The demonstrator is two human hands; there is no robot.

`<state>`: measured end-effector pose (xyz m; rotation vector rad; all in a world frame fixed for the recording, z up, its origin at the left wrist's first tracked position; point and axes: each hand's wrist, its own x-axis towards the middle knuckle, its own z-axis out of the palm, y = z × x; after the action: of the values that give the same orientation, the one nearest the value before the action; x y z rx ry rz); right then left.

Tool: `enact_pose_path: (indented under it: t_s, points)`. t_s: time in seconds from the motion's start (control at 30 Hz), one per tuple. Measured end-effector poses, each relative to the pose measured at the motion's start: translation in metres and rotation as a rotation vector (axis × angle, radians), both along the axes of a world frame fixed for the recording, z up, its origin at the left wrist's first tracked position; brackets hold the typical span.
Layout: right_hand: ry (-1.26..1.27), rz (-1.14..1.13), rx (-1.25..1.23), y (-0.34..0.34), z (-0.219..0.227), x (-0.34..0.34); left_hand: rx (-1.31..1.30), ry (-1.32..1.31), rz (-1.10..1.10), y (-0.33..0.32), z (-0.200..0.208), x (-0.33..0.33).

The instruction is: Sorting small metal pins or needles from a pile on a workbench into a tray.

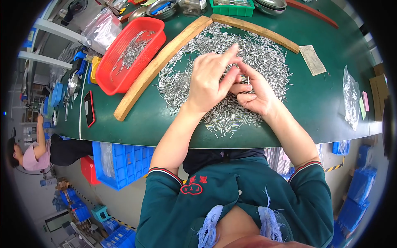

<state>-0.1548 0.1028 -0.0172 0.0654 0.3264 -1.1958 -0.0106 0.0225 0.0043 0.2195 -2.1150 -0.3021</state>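
Observation:
A wide heap of small silvery metal pins (178, 89) is spread over the green table. Both of my hands are over the middle of it, with their fingertips meeting. My left hand (209, 80) shows its back, thumb and forefinger bent toward the right hand's fingers. My right hand (257, 93) is turned partly palm up, its lower fingers curled in and its forefinger reaching to the left fingertips. Whatever is pinched between the fingers is too small or too hidden to name.
Two wooden bars (163, 66) (256, 32) border the heap at left and back. Left of them stands a red plastic basket (108, 78) holding more pins. A red-edged phone (89, 108), a paper slip (312, 60) and a clear plastic bag (350, 99) lie on the table. Another person (35, 151) works far left.

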Motion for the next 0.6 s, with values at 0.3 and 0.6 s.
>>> enact_pose_path:
  t_s: [0.3, 0.6]
  points:
    - [-0.3, -0.154, -0.173, -0.007, -0.003, -0.018, 0.172, -0.387, 0.521, -0.08, -0.05, 0.027]
    - [-0.287, -0.178, -0.196, -0.009, -0.006, -0.024, 0.327, -0.764, 0.424, -0.113, -0.026, -0.025]
